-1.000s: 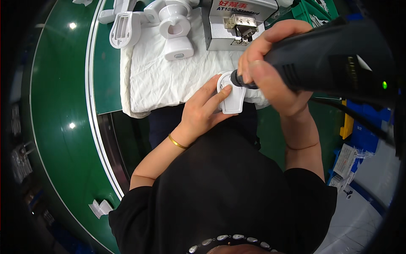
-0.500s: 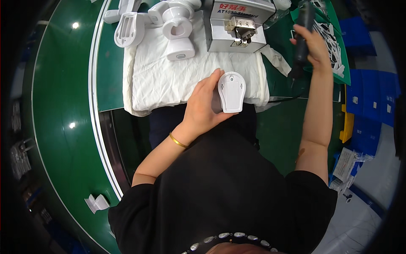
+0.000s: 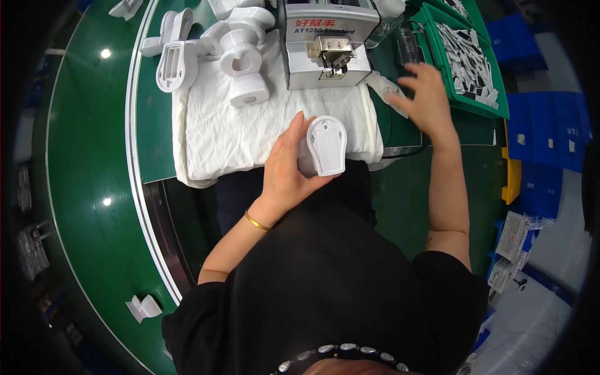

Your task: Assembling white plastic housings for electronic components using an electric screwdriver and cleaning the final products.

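My left hand (image 3: 284,172) is closed round a white plastic housing (image 3: 327,147), with one rounded end and a narrower squared one. Its flat face is turned up, showing an oblong cover panel and a small hole near the rounded end. My right hand (image 3: 428,100) is in the air over the right side of the bench, fingers spread and nothing in them. Just beyond its fingertips lies a dark electric screwdriver (image 3: 407,47). A boxy grey machine (image 3: 328,67) with a small metal fixture on its front stands ahead of my left hand, resembling a screw feeder.
Several white housings (image 3: 249,89) stand on the white cloth (image 3: 212,140) at the left. A green tray (image 3: 505,111) of small white and black strips is at the right, with blue bins (image 3: 540,128) beyond. One white part (image 3: 145,308) lies on the green surface at lower left.
My right hand has let go of the electric screwdriver and moved left and nearer, its fingers opening. The housing stays in my left hand. The whole view has shifted slightly.
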Motion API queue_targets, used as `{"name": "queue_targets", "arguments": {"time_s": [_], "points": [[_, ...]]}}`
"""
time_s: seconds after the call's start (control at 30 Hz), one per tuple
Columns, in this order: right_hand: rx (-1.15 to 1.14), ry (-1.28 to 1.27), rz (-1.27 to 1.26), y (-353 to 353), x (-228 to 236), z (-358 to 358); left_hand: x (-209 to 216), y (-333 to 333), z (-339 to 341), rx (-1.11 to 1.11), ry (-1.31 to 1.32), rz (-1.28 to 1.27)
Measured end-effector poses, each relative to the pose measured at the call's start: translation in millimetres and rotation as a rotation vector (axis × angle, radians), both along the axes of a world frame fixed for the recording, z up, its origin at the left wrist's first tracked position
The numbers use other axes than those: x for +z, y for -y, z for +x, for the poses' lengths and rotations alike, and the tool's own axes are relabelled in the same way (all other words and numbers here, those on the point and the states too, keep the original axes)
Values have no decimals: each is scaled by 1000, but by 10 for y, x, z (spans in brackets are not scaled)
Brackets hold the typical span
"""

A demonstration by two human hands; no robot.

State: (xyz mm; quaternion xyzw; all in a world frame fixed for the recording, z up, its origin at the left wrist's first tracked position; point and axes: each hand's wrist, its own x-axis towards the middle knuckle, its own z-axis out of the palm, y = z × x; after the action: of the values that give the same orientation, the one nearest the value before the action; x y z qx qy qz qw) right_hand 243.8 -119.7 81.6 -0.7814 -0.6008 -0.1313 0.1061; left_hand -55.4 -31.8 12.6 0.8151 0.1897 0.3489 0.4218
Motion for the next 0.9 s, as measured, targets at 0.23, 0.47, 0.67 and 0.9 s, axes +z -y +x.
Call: {"name": "queue_targets", "arguments": {"time_s": [0.23, 0.47, 0.67, 0.9], "points": [[-128, -706, 193, 154, -10, -32, 247, -54, 67, -33, -18, 152], [48, -737, 175, 115, 523, -547, 798, -101, 590, -249, -78, 115], [218, -1040, 415, 17, 378, -601, 858, -208, 838, -454, 31, -157], [-20, -133, 484, -614, 781, 200, 784, -204, 670, -497, 51, -472]]}}
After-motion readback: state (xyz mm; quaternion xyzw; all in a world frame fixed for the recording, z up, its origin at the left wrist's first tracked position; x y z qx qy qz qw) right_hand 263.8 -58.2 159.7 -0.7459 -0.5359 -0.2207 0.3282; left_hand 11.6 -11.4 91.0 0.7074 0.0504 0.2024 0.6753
